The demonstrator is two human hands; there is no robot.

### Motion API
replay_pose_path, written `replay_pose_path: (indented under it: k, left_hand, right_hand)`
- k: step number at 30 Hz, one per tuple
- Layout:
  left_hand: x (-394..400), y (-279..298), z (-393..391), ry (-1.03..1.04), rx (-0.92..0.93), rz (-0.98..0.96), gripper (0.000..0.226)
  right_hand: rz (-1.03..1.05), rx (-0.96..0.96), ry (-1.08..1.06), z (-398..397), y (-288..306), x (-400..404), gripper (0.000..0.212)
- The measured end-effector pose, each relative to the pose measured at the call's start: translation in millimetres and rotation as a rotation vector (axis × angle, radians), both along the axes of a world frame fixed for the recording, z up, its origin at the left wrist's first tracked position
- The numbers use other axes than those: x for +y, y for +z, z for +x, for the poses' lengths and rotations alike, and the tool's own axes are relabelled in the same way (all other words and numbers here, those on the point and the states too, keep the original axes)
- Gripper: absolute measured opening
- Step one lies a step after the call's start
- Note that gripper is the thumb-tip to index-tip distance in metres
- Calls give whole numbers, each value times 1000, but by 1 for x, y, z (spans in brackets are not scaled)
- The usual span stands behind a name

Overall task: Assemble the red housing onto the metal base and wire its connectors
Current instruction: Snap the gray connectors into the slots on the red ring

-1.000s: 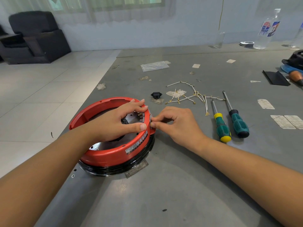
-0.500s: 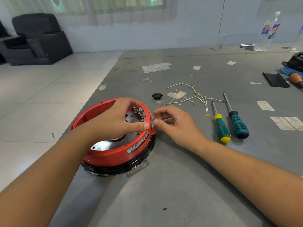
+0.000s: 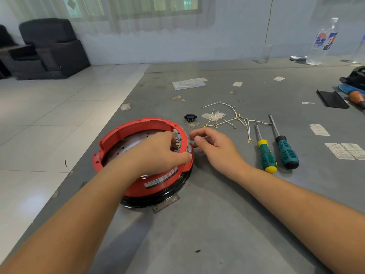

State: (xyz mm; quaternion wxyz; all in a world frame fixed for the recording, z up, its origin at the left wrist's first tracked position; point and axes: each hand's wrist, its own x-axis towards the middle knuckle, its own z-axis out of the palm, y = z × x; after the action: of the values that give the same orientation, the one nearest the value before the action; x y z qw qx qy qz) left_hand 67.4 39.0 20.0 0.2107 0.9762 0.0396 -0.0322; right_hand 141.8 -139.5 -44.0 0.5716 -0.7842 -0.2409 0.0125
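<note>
The round red plastic housing (image 3: 126, 135), seated on a black-rimmed metal base (image 3: 158, 198) at the grey worktop's (image 3: 217, 224) left edge, is being gripped by the left hand (image 3: 158, 153); the right hand (image 3: 215, 147) is being held beside it, fingers loosely curled, holding nothing.

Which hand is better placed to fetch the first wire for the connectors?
Probably the right hand: it holds nothing, and the wires lie on its side, while the left hand grips the red housing.

Round red housing (image 3: 126, 133) seated on black-rimmed metal base (image 3: 169, 194), loose wires (image 3: 235, 120) lying beyond
</note>
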Motion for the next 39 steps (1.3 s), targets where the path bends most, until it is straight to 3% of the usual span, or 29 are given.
replay_pose_path:
  k: [6, 10, 13, 18, 22, 29, 34, 39]
  left_hand:
    - [3, 10, -16, -220, 126, -42, 47]
    - [5, 15, -19, -337, 224, -73, 59]
    - [7, 24, -23, -418, 297, -67, 55]
    - [7, 38, -29, -452, 392, 5, 56]
    - [-6, 27, -34, -388, 232, -18, 45]
    - [-23, 0, -43, -380, -82, 3, 40]
    - [-9, 3, -50, -467, -51, -33, 36]
    - [4, 5, -52, -466, 24, -78, 39]
  right_hand:
    - [33, 51, -57, 13, 12, -1, 15]
    - [-46, 81, -53, 25, 26, -3, 25]
    - [-84, 146, 21, 36, 40, 2, 30]
    - [-20, 248, 105, 40, 41, 12, 42]
    - [47, 273, 61, 35, 38, 13, 43]
    - [-21, 180, -30, 23, 37, 11, 45]
    - [-180, 97, -91, 20, 41, 12, 45]
    - [-331, 117, -14, 22, 47, 16, 24]
